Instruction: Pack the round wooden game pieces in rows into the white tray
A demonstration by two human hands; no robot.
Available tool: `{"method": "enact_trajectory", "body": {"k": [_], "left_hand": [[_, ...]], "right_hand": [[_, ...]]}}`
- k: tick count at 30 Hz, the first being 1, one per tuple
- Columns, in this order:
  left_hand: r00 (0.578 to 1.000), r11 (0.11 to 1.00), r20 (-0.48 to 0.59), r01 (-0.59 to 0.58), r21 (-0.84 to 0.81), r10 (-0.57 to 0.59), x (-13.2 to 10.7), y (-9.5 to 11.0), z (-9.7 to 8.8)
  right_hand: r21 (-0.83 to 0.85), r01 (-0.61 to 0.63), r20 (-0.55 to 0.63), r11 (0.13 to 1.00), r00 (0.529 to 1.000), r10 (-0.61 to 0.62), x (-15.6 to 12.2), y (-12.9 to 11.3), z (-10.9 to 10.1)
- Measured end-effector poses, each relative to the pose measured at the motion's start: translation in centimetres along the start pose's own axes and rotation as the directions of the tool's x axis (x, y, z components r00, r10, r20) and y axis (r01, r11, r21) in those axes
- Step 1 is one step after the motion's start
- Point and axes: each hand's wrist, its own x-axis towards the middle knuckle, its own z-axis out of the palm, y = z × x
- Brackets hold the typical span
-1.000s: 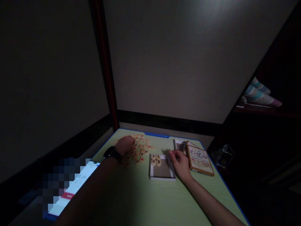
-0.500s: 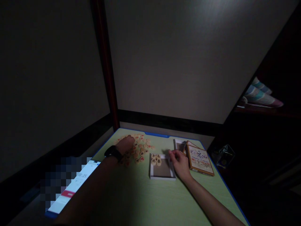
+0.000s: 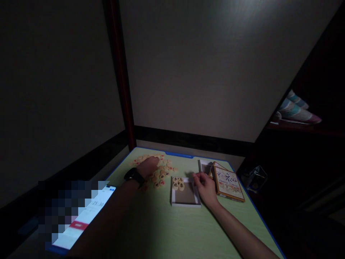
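Four xiangqi pieces [image 3: 175, 185] occupy one tray [image 3: 185, 197]; left hand [image 3: 147, 166] and right hand [image 3: 207, 189] curl, their grips impossible to tell.

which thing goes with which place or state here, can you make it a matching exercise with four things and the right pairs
Things:
1. left hand
2. right hand
3. tray
4. phone

Places or states:
A. lit up
B. at the tray's right edge
C. at the loose pieces
D. holding pieces at its far left corner

Pairs: 1-C, 2-B, 3-D, 4-A
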Motion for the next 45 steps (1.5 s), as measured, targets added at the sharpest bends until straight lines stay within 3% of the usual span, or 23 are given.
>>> {"method": "enact_trajectory", "body": {"k": [4,8,10,13,17,21,28,33,37,41,45], "left_hand": [[0.999,0.999,0.006,0.033,0.014,-0.033,-0.1,0.4,-0.3],[0.998,0.999,-0.056,0.041,-0.001,-0.041,-0.4,1.1,-1.2],[0.990,0.999,-0.138,-0.018,-0.051,0.010,-1.0,2.2,-1.6],[0.935,0.950,-0.329,-0.216,-0.225,0.135,-2.6,4.7,-1.5],[0.890,0.859,-0.422,-0.347,-0.377,0.175,-4.8,8.2,-0.6],[0.881,0.794,-0.412,-0.416,-0.444,0.231,-5.7,9.7,0.3],[0.932,0.692,-0.310,-0.350,-0.632,0.188,-6.0,9.5,1.0],[0.954,0.596,-0.256,-0.299,-0.746,0.158,-6.0,9.4,1.8],[0.967,0.520,-0.238,-0.248,-0.817,0.087,-5.2,8.9,2.4],[0.956,0.605,-0.284,-0.184,-0.775,-0.073,-4.6,8.0,2.4],[0.945,0.671,-0.315,-0.173,-0.721,-0.094,-4.6,7.5,2.1]], "right_hand": [[-0.012,0.001,-0.003,1.000,1.000,-0.001,-0.1,0.1,0.1],[-0.002,-0.004,-0.017,1.000,1.000,0.004,-0.1,0.0,0.0],[0.027,0.003,-0.028,1.000,1.000,-0.002,-0.1,-0.3,-0.1],[0.170,0.000,-0.002,0.985,1.000,0.000,0.1,-1.1,-0.3],[0.487,-0.105,0.194,0.867,0.981,0.010,0.0,-2.3,-0.4],[0.588,-0.292,0.461,0.755,0.887,-0.016,-0.3,-2.7,-0.2],[0.581,-0.380,0.535,0.720,0.845,0.015,-0.4,-2.4,-0.1],[0.560,-0.327,0.490,0.761,0.871,0.014,-0.3,-2.9,-0.4],[0.463,-0.285,0.509,0.839,0.861,0.011,0.0,-2.9,-1.2],[0.290,-0.097,0.594,0.952,0.798,-0.100,0.3,-3.1,-2.4],[0.189,0.119,0.634,0.975,0.743,-0.214,0.3,-3.5,-3.0]]}}
